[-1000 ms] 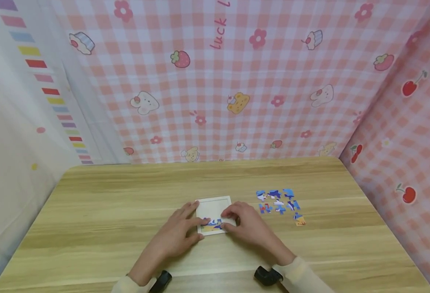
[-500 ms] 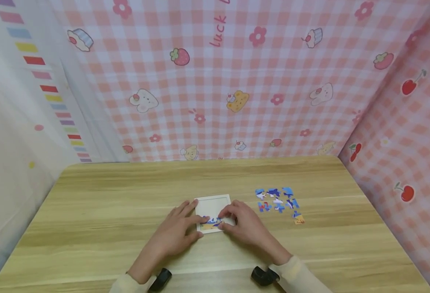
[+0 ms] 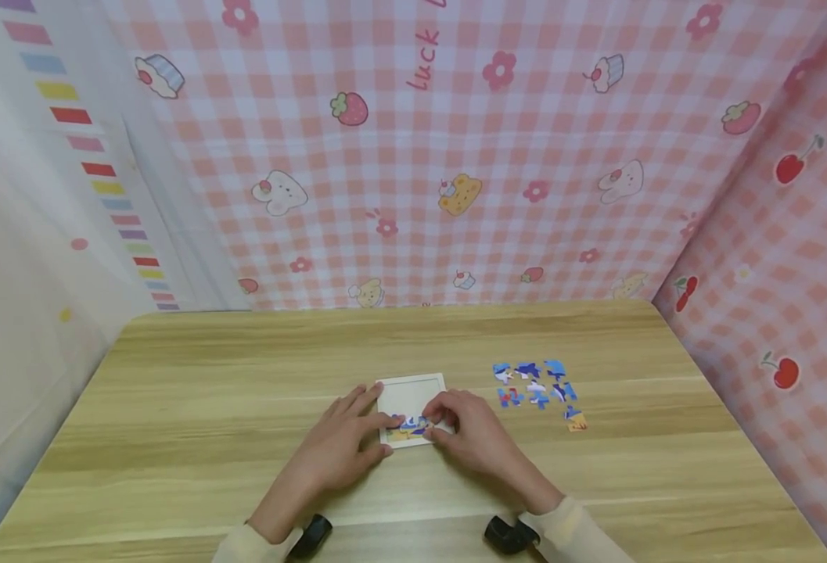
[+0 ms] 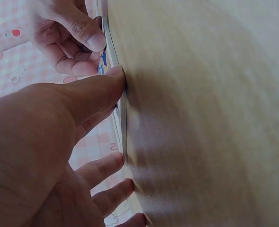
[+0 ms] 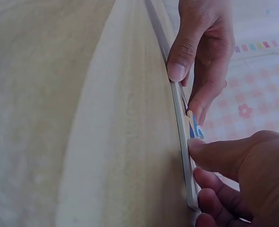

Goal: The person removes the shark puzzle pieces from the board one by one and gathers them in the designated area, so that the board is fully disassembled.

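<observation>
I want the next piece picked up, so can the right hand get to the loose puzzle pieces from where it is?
Probably yes: the loose puzzle pieces lie uncovered just beside the right hand, with only bare table between.

puzzle frame (image 3: 411,399) partly under hands, loose pieces (image 3: 536,387) too small

Changes noted: right hand (image 3: 472,430), fingers now drawn slightly inward over the lower right of the white puzzle tray (image 3: 413,389), its fingertips closer to the blue piece (image 3: 413,424) in the bottom row than a second ago. Left hand (image 3: 343,444), fingertips shifted a touch further onto the tray's left edge.
</observation>
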A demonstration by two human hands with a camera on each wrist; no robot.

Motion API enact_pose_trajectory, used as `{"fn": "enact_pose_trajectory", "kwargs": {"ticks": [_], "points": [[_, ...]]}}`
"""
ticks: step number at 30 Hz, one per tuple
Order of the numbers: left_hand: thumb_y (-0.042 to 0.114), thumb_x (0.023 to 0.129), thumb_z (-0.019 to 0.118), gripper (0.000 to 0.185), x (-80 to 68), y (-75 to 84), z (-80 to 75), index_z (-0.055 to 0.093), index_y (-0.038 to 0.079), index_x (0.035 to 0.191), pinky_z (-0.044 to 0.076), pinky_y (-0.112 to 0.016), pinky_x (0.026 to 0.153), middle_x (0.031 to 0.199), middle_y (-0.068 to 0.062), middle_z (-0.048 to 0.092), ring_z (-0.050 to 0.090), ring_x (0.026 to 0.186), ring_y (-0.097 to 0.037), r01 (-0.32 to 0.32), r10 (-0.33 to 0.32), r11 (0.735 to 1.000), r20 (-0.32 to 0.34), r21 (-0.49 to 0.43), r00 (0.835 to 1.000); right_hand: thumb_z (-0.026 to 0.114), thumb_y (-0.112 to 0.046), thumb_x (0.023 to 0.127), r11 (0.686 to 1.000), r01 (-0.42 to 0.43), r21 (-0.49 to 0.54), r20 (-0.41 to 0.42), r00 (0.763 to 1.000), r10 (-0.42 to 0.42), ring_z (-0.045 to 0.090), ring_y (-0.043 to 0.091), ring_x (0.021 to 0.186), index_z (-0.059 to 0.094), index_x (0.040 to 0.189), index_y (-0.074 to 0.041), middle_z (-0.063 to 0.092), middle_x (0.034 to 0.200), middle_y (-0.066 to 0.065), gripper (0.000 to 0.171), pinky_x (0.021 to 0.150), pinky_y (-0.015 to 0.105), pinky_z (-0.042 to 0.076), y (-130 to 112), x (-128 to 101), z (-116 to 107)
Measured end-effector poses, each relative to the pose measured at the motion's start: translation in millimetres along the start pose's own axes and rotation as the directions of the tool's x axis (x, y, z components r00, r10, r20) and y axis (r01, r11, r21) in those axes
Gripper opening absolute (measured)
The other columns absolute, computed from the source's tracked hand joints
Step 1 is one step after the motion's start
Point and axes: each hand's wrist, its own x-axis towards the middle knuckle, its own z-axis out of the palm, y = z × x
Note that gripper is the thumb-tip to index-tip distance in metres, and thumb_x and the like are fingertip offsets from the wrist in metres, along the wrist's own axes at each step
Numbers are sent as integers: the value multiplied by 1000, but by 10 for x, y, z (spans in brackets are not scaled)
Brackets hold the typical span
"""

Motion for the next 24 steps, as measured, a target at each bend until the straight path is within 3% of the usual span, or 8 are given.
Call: {"fn": "enact_pose_trajectory", "kwargs": {"ticks": [11,16,24], "points": [[33,95,72,40,0,-12,4,68,30,135,21,-65,126,168,-12,32,25,156,-42,-2,2,1000,2,-6,1000,79,-12,88,996,-9,83,1,1000,9,59,2,71,70,96,-19,67,80,-11,14,65,18,53,17,-21,-1],[34,95,72,40,3,-21,11,69,30,135,22,-64,126,168,-13,32,24,156,-42,-2,2,1000,7,-6,1000,78,-14,90,995,-10,95,31,1000,7,59,2,71,73,98,-17,69,80,-10,11,65,18,52,51,-38,-37],[34,96,71,39,6,-17,10,68,32,135,21,-64,127,168,-12,31,22,157,-40,6,-6,1000,16,-4,1000,76,-18,93,994,-36,105,24,999,33,59,5,73,73,98,-24,67,80,-14,8,66,20,52,125,-92,-177]]}}
